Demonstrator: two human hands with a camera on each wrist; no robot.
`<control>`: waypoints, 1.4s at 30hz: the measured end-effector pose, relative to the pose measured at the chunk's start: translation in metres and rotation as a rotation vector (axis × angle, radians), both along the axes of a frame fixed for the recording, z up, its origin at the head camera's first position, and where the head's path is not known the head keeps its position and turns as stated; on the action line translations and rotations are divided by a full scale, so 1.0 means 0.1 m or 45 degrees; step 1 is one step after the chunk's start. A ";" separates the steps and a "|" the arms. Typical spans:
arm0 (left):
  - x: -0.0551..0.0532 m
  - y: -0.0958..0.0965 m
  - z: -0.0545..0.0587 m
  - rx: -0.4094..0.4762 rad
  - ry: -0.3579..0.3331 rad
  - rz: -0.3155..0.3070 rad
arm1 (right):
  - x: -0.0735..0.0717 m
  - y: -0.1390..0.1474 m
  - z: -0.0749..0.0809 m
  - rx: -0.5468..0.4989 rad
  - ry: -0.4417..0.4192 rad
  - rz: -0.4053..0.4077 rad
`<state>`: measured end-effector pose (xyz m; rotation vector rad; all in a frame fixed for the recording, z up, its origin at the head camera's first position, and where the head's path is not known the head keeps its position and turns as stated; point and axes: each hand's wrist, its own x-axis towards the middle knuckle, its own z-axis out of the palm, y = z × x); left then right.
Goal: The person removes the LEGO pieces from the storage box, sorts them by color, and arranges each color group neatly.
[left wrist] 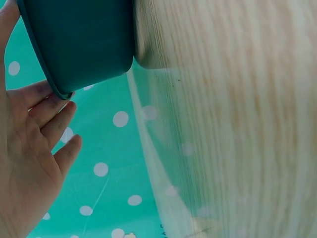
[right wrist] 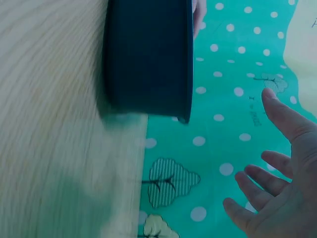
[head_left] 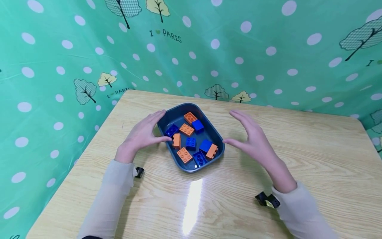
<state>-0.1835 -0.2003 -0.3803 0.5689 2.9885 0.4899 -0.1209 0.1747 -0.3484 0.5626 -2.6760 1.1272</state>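
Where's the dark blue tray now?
In the head view, the tray sits mid-picture on the table, between the left hand touching its left side and the right hand.

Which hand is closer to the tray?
The left hand: it is right at the left side of the tray, seemingly touching. The right hand hangs off the tray's right side, a gap between.

a screened-off nook: dotted green sheet [head_left: 253, 43], wood-grain table [head_left: 313, 149]

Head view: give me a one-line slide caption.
Left hand at the rim of a dark blue tray of orange and blue bricks on a table, right hand open beside it.
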 end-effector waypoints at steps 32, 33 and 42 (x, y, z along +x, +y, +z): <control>-0.02 0.01 -0.01 0.031 -0.047 0.014 | -0.21 -0.85 -0.20 -0.490 -0.619 0.194; -0.02 0.01 -0.01 0.030 -0.049 0.015 | -0.22 -0.87 -0.21 -0.465 -0.645 0.188; -0.01 0.00 -0.03 0.063 -0.037 0.030 | -0.34 -1.02 -0.27 -0.125 -0.775 0.080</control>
